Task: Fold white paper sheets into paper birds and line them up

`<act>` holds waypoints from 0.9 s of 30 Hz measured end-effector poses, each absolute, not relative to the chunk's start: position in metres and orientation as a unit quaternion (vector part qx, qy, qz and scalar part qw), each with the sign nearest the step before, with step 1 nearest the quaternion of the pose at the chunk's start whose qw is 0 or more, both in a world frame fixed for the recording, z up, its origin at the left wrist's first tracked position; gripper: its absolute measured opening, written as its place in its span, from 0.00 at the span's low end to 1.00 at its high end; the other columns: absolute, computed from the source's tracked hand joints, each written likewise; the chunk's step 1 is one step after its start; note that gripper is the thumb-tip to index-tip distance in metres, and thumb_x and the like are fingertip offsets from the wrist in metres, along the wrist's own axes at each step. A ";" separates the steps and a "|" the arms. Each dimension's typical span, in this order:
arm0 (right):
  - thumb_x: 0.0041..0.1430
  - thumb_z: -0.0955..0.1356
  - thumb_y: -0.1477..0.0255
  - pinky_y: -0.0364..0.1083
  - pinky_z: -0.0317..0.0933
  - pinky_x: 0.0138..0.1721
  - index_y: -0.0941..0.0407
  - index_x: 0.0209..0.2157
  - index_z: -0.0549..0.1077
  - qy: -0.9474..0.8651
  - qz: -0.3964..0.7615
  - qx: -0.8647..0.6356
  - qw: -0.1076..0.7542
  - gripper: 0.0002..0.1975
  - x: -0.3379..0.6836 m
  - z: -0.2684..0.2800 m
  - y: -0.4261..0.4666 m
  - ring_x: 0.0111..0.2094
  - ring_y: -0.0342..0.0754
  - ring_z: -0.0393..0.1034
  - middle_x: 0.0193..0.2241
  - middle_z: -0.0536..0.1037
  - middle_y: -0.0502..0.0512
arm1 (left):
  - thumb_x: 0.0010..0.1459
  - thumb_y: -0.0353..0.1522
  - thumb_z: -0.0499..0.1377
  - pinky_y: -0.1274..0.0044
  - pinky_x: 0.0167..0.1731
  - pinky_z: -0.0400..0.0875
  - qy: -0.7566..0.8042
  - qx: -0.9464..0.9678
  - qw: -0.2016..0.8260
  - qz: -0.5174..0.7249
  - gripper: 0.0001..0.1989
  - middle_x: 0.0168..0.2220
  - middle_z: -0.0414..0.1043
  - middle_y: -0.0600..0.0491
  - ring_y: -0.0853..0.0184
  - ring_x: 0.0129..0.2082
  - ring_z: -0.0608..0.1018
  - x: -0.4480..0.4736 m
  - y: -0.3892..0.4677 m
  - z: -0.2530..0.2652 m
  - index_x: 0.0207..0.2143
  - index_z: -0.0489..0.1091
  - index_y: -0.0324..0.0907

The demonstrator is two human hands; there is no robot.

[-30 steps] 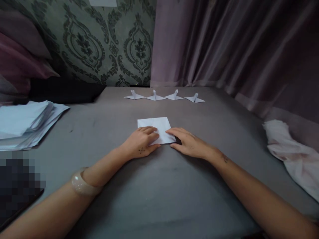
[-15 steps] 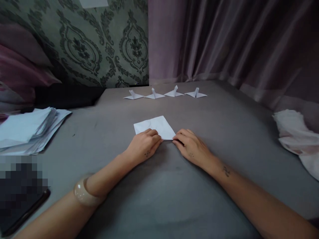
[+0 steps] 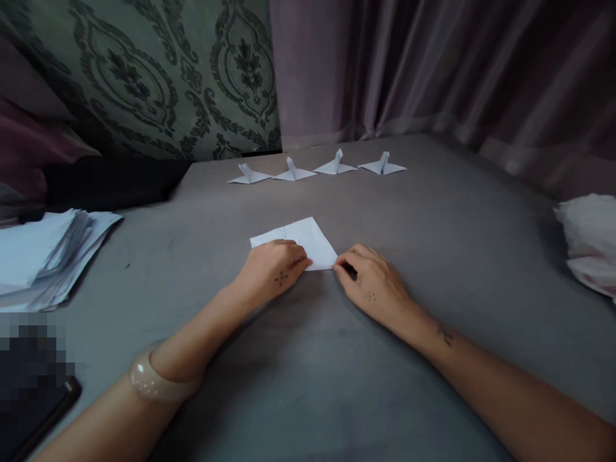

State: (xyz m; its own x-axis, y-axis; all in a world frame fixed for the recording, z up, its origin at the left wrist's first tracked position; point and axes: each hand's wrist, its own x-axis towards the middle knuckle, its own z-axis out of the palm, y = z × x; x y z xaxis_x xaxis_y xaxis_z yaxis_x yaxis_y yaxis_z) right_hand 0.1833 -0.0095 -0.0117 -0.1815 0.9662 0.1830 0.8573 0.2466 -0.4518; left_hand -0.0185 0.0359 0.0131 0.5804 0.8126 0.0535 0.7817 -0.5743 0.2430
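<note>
A folded sheet of white paper (image 3: 316, 242) lies flat in front of me, one corner pointing away and a crease running near its upper left edge. My left hand (image 3: 278, 262) is closed on its near left part, the fingers pressed together and hiding that portion. At the paper's right corner, my right hand (image 3: 368, 276) pinches the tip between thumb and forefinger. The two hands are a short distance apart along the near edge. Further back, several folded paper figures with upright points and spread wings, one of them a paper figure (image 3: 335, 163), stand in a row.
On the left is a stack of white paper sheets (image 3: 33, 256), with a dark, partly pixelated object (image 3: 33, 391) nearer me. A crumpled whitish bundle (image 3: 590, 237) lies at the right. Behind the grey surface (image 3: 308, 385) hang purple curtains (image 3: 317, 77) beside patterned wallpaper (image 3: 168, 77).
The view has tilted down and shifted slightly. My left fingers have moved a little on the paper, and my right thumb and forefinger now pinch its right corner more tightly.
</note>
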 end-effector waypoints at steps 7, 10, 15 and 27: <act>0.58 0.65 0.71 0.46 0.59 0.33 0.54 0.29 0.72 -0.723 0.152 -0.636 0.222 0.06 0.182 -0.010 -0.006 0.32 0.47 0.68 0.33 0.73 0.54 | 0.62 0.36 0.53 0.76 0.30 0.64 0.436 0.890 0.097 0.087 0.12 0.33 0.75 0.49 0.61 0.36 0.76 -0.020 0.042 0.006 0.34 0.74 0.41; 0.58 0.65 0.71 0.45 0.59 0.31 0.53 0.29 0.72 -0.714 0.188 -0.639 0.214 0.06 0.188 -0.007 -0.004 0.30 0.45 0.67 0.32 0.73 0.52 | 0.62 0.36 0.54 0.75 0.30 0.65 0.439 0.888 0.104 0.086 0.12 0.33 0.75 0.49 0.61 0.36 0.76 -0.020 0.043 0.005 0.34 0.74 0.42; 0.55 0.65 0.73 0.44 0.60 0.31 0.53 0.29 0.74 -0.712 0.261 -0.612 0.226 0.05 0.204 -0.006 0.000 0.28 0.42 0.68 0.33 0.74 0.50 | 0.62 0.37 0.53 0.75 0.30 0.63 0.450 0.883 0.112 0.077 0.12 0.33 0.75 0.50 0.60 0.36 0.76 -0.020 0.042 0.006 0.34 0.74 0.42; 0.58 0.66 0.71 0.44 0.60 0.34 0.52 0.32 0.74 -0.723 0.256 -0.603 0.219 0.04 0.199 -0.005 -0.004 0.33 0.45 0.67 0.34 0.73 0.51 | 0.62 0.37 0.53 0.75 0.30 0.61 0.451 0.881 0.122 0.080 0.12 0.33 0.75 0.51 0.63 0.34 0.76 -0.019 0.042 0.006 0.33 0.74 0.42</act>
State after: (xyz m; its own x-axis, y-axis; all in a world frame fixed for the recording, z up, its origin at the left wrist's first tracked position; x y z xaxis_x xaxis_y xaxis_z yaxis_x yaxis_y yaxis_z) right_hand 0.1986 -0.0037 -0.0051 -0.1774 0.9841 0.0074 0.7598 0.1417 -0.6345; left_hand -0.0195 0.0420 0.0058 0.5804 0.8138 0.0302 0.7749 -0.5634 0.2865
